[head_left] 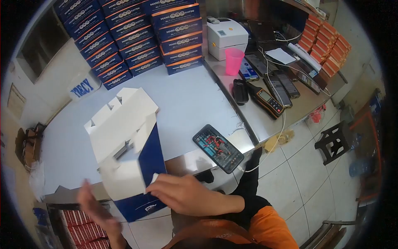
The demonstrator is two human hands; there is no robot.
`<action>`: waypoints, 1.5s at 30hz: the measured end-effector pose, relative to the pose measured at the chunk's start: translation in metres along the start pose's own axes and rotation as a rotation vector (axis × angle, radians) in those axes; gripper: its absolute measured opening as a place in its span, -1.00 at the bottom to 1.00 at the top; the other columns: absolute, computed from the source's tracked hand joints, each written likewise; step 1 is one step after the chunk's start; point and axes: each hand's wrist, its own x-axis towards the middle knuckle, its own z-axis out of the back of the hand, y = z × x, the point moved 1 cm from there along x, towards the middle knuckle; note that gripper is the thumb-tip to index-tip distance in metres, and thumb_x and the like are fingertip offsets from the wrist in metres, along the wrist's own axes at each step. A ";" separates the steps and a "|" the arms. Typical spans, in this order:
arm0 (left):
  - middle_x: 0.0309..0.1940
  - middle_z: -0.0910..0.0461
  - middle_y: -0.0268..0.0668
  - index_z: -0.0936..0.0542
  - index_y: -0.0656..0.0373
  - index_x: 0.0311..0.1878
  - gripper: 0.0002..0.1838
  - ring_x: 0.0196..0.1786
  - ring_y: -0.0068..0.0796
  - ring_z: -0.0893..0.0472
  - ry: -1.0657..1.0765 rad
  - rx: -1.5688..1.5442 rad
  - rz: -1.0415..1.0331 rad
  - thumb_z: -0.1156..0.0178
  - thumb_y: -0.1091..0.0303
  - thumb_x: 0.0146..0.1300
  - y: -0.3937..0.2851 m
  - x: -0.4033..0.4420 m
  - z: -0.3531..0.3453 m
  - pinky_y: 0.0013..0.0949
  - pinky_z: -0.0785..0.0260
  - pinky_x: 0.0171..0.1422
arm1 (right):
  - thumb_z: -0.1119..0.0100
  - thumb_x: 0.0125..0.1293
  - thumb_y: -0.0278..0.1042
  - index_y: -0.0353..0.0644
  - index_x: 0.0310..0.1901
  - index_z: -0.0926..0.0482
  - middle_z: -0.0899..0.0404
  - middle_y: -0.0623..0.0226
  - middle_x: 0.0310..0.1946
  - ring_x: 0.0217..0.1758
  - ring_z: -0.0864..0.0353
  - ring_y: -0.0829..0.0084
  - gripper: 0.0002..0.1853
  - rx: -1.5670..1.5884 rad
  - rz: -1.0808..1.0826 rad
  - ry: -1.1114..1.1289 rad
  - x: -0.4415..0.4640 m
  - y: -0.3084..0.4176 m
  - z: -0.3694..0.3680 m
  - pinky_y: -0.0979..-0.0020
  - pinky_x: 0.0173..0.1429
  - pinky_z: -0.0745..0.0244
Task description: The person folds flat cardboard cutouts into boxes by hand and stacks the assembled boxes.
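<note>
A partly folded cardboard box (152, 155), dark blue outside and white inside, lies open at the table's front edge. Its white lid panel (124, 112) stretches away over the table, and the near blue side hangs past the edge. My right hand (180, 194) pinches a white flap at the box's near right corner. To the left of the box, my left hand (97, 207) is apart from it, fingers stretched out and blurred by motion. Right of the box lies a phone (218, 148) with a lit screen and a cable plugged in.
Stacks of blue and orange boxes (178, 39) stand at the back. On the right side are a white label printer (227, 37), a pink cup (234, 61), a yellow-black handheld meter (267, 99), several phones (278, 89) and orange boxes (325, 43). A black stool (333, 143) stands on the floor.
</note>
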 end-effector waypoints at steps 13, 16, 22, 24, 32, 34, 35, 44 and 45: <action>-0.09 -0.56 -0.20 -0.47 0.29 0.01 -0.60 -0.13 -0.34 -0.56 -0.246 -0.227 0.624 -0.21 0.22 0.19 0.089 -0.070 0.090 -0.14 -0.21 0.37 | 0.32 0.51 -0.17 -0.16 0.35 -0.16 -0.18 0.18 0.26 0.24 -0.28 0.49 -0.54 1.313 -0.816 -0.036 -0.010 -0.089 -0.034 0.44 0.27 -0.22; -0.27 -0.60 -0.20 -0.55 0.33 -0.19 -0.72 -0.21 -0.34 -0.58 0.121 -0.037 0.192 -0.15 0.25 0.24 0.034 -0.015 0.082 0.01 -0.11 0.40 | 0.28 0.50 -0.06 -0.25 0.40 -0.03 -0.02 0.16 0.42 0.47 -0.04 0.31 -0.42 0.679 -0.521 -0.168 -0.015 -0.107 -0.045 0.30 0.48 0.08; -0.59 -0.52 -0.21 -0.49 0.27 -0.53 -0.86 -0.44 -0.22 -0.56 0.668 -0.170 0.121 -0.12 0.44 0.10 -0.022 0.031 0.012 0.10 -0.11 0.37 | 0.02 0.40 -0.11 -0.21 0.29 -0.20 -0.32 0.04 0.17 0.32 -0.26 0.16 -0.47 0.266 0.026 -0.041 -0.007 -0.047 -0.011 0.20 0.42 -0.05; -0.63 -0.50 -0.24 -0.50 0.26 -0.56 -0.88 -0.45 -0.24 -0.56 0.763 -0.241 0.129 -0.15 0.50 0.06 -0.020 0.030 0.000 0.01 -0.18 0.32 | -0.14 0.30 -0.20 -0.18 0.13 -0.35 -0.49 0.15 -0.14 0.09 -0.44 0.18 -0.57 0.151 0.145 0.344 -0.008 -0.042 -0.008 0.16 0.39 -0.10; -0.64 -0.48 -0.21 -0.54 0.30 -0.45 -0.90 -0.48 -0.25 -0.49 0.650 -0.375 0.317 -0.15 0.48 0.14 -0.009 0.019 -0.002 -0.18 -0.34 0.08 | -0.29 0.17 -0.39 -0.24 0.04 -0.52 -0.57 0.20 -0.34 -0.28 -0.58 0.31 -0.61 0.158 -0.271 -0.187 -0.016 -0.030 0.010 0.08 0.40 -0.20; -0.62 -0.48 -0.19 -0.55 0.32 -0.41 -0.90 -0.46 -0.24 -0.48 0.603 -0.356 0.461 -0.14 0.48 0.16 -0.011 0.016 -0.001 -0.23 -0.34 -0.01 | -0.27 0.17 -0.45 -0.27 0.08 -0.50 -0.63 0.14 -0.21 -0.15 -0.63 0.35 -0.59 0.115 -0.292 -0.255 -0.021 -0.038 0.010 0.08 0.43 -0.16; -0.61 -0.48 -0.17 -0.55 0.34 -0.38 -0.89 -0.44 -0.24 -0.47 0.549 -0.346 0.599 -0.13 0.48 0.19 -0.012 0.013 0.001 -0.29 -0.34 -0.10 | -0.24 0.17 -0.53 -0.26 0.06 -0.53 -0.62 0.11 -0.11 -0.04 -0.62 0.37 -0.62 0.164 -0.297 -0.280 -0.025 -0.043 0.008 0.09 0.47 -0.07; -0.55 -0.44 -0.09 -0.54 0.29 -0.30 -0.86 -0.38 -0.12 -0.43 0.821 -0.350 0.330 -0.12 0.40 0.26 -0.010 0.025 -0.005 -0.24 -0.29 -0.21 | -0.41 -0.04 -0.51 -0.13 -0.30 -0.57 -0.50 0.37 -0.36 -0.25 -0.52 0.28 -0.76 -0.022 0.085 0.115 0.000 -0.026 -0.002 0.29 -0.02 -0.42; -0.55 -0.44 -0.08 -0.54 0.27 -0.27 -0.85 -0.34 -0.07 -0.44 0.782 -0.339 0.334 -0.10 0.37 0.28 -0.009 0.024 -0.004 -0.18 -0.28 -0.17 | -0.44 -0.04 -0.43 -0.11 -0.31 -0.56 -0.46 0.34 -0.39 -0.27 -0.47 0.25 -0.75 -0.076 0.012 -0.041 0.000 -0.026 -0.005 0.29 -0.21 -0.37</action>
